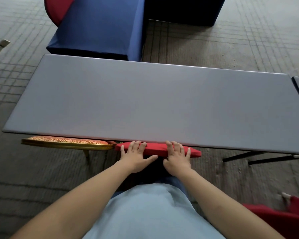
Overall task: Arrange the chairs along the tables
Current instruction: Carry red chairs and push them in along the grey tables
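My left hand [135,156] and right hand [177,158] lay flat, fingers straight, on the red chair back [156,150] tight against the grey table [145,100] edge, where further pushing risked pinching my fingertips or jolting the table.

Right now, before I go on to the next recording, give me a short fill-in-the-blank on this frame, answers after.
1. Both hands, left hand and right hand, rest on a chair back covered in ____ fabric.
2. That chair back touches the near edge of the ____ table.
3. The patterned gold-framed chair stands to the person's ____.

Answers: red; grey; left
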Motion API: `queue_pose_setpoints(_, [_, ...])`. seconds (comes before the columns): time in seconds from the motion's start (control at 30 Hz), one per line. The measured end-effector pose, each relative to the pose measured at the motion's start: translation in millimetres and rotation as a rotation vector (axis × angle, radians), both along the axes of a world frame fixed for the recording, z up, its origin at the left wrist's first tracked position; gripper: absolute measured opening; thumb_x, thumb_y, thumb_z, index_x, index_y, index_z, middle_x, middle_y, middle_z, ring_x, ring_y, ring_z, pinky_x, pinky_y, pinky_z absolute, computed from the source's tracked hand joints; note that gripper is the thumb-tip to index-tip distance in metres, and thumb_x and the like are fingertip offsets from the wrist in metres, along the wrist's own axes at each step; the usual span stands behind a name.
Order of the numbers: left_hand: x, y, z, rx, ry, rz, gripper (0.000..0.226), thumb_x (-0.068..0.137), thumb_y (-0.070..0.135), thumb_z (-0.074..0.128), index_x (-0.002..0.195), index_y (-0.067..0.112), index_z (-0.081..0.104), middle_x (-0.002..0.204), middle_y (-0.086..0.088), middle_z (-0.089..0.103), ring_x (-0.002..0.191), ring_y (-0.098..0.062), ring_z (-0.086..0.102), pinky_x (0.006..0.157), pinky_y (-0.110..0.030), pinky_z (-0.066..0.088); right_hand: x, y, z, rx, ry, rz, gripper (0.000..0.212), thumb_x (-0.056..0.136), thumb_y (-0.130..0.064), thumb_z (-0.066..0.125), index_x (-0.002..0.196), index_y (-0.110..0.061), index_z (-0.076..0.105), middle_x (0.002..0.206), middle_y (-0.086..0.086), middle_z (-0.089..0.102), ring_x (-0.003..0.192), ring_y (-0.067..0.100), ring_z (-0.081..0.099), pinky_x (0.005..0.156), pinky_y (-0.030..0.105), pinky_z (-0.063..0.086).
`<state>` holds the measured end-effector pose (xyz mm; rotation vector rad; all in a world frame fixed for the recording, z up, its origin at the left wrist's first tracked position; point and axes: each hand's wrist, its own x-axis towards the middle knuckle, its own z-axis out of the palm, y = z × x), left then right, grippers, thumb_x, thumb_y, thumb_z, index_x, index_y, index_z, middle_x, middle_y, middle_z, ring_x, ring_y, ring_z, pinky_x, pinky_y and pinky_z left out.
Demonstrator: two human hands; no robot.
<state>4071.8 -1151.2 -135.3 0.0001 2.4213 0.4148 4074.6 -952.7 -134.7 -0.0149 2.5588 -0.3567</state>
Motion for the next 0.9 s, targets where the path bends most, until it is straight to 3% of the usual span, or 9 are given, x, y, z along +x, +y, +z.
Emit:
queue_pose_setpoints(0.17, [1.6,6.9,4.2,0.009,-0.031,0.056,0.107,0.071,0.097,0.014,0.157,0.034,0.008,0.167,0.005,-0.005,0.152,-0.017,-0.017,0.116,-0.062,-0.013,1.5,-10.1,4.8,0.023,-0.028,-0.108,0.082,0.088,-0.03,0.049,0.155,-0.035,0.002,0.165,0.002,0.005,0.154,0.029,-0.004,0.117,0.07,0.001])
queue_pose_setpoints(0.6, [0.6,6.7,-4.8,0.009,-0.003,0.062,0.105,0.071,0.097,0.013,0.155,0.035,0.01,0.166,0.005,-0.001,0.152,-0.017,-0.015,0.115,-0.063,-0.015,0.9,-6.3,-7.1,0.077,0.013,-0.101,0.082,0.088,-0.02,0.05,0.153,-0.034,0.001,0.162,0.005,0.014,0.153,0.03,0.006,0.116,0.071,0.004])
queue_pose_setpoints(0.9, [8.9,14.8,0.1,-0.002,0.017,0.083,0.101,0.079,0.092,0.014,0.158,0.03,0.01,0.167,0.001,0.004,0.153,-0.021,-0.009,0.118,-0.058,-0.013,7.3,0.9,2.8,0.137,-0.064,-0.013,0.097,0.088,-0.033,0.065,0.156,-0.032,-0.005,0.166,0.007,0.006,0.154,0.032,-0.002,0.12,0.065,0.008])
